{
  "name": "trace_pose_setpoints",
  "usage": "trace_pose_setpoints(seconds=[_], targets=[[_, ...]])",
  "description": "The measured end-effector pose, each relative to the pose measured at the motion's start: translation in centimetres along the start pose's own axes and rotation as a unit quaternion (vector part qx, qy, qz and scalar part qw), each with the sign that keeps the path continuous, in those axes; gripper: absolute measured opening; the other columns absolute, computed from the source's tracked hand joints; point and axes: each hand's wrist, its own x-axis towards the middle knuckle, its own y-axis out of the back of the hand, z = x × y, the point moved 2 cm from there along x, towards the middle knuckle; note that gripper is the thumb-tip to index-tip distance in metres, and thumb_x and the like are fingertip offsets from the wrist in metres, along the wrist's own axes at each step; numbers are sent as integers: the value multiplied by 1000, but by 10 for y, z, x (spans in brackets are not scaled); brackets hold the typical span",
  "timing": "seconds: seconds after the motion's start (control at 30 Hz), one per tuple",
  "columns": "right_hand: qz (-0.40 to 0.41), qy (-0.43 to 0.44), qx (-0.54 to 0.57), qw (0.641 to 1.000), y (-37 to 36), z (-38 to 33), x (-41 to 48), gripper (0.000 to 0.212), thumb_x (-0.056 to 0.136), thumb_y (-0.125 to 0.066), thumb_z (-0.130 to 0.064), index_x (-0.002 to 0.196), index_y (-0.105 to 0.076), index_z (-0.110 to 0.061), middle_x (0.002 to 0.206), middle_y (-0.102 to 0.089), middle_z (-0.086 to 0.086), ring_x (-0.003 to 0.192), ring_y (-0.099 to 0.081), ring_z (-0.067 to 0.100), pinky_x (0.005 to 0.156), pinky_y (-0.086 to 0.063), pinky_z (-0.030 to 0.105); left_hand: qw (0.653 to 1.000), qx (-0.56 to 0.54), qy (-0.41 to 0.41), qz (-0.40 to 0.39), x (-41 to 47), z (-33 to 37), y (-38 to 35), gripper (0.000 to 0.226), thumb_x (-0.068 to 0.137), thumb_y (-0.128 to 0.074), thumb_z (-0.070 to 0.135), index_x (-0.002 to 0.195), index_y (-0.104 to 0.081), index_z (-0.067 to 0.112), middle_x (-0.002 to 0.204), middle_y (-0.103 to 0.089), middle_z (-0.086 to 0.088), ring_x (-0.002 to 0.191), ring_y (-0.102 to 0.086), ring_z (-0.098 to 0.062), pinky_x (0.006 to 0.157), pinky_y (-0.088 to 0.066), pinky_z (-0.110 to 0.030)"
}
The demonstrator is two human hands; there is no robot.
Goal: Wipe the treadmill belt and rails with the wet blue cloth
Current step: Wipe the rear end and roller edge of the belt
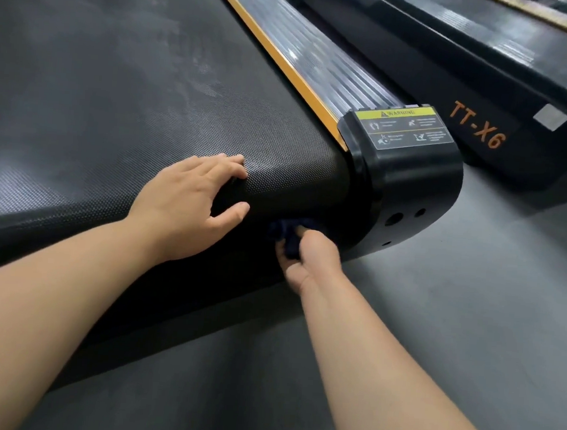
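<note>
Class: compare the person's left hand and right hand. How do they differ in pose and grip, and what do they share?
1. The left hand is spread open and holds nothing; the right hand grips the blue cloth.
2. The left hand rests on top of the belt; the right hand is lower, at its rounded end.
Shared: both are bare and at the same end of the belt.

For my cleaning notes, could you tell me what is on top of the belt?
The left hand rests on the belt near its end; the patch beneath it is hidden.
</note>
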Motion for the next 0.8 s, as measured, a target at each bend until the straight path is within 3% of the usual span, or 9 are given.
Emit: trace_pose_setpoints(seconds=[0.13,0.2,0.27,0.4,0.43,0.5,0.6,0.7,0.8], targets=[[71,61,2,996,2,-16,8,34,86,-44,3,114,-58,-10,83,-56,7,68,-51,19,43,-44,22,1000,-5,-11,-9,0,-2,0,66,78,-28,66,131,-45,31,149,-35,15,140,-26,-5,113,-15,-24],[42,39,-5,998,0,-7,2,16,88,-48,-1,95,-58,-12,84,-57,6,69,-53,17,48,-44,24,1000,3,-12,-2,1,-2,-1,66,78,-29,64,131,-46,29,149,-36,14,139,-28,-7,114,-17,-27],[20,8,-21,1000,-5,7,-10,15,88,-50,0,79,-54,-11,72,-56,7,62,-51,16,44,-44,21,1000,-2,-9,6,3,0,-2,65,76,-27,56,129,-48,27,147,-39,12,138,-31,-9,114,-20,-28],[-19,-3,-108,994,-13,44,-41,11,86,-54,1,89,-59,-9,64,-57,9,56,-55,17,44,-49,22,999,-48,0,3,4,1,1,68,69,-22,47,125,-52,25,146,-42,10,136,-33,-11,112,-20,-26],[-26,24,-137,990,-11,49,-47,11,85,-55,0,86,-60,-11,64,-58,8,53,-56,15,48,-52,26,998,-65,3,0,4,0,3,68,68,-22,46,124,-53,25,146,-42,10,135,-34,-12,111,-20,-26],[19,170,-207,963,3,42,-50,12,79,-59,-7,81,-58,-18,68,-61,5,55,-58,15,61,-56,33,993,-111,24,-1,0,-2,9,65,69,-24,45,124,-52,26,144,-44,11,132,-37,-12,110,-26,-29],[167,391,-282,860,27,-11,-48,26,79,-59,-10,100,-53,-24,87,-61,0,74,-58,19,70,-40,18,996,-85,24,2,-18,-15,17,52,78,-34,37,125,-54,27,143,-45,11,133,-39,-11,113,-27,-35],[142,453,-330,816,26,-39,-39,36,78,-63,-13,110,-51,-23,105,-63,4,92,-59,23,70,-37,16,1000,-13,22,9,-37,-40,26,56,81,-30,44,126,-56,22,143,-47,3,134,-39,-15,114,-22,-37],[96,490,-336,799,8,-16,-30,39,74,-69,-15,109,-55,-23,106,-60,-1,89,-57,14,70,-38,7,998,-7,59,-3,-44,-50,31,55,83,-35,49,129,-53,23,146,-43,6,136,-35,-13,113,-21,-32]])
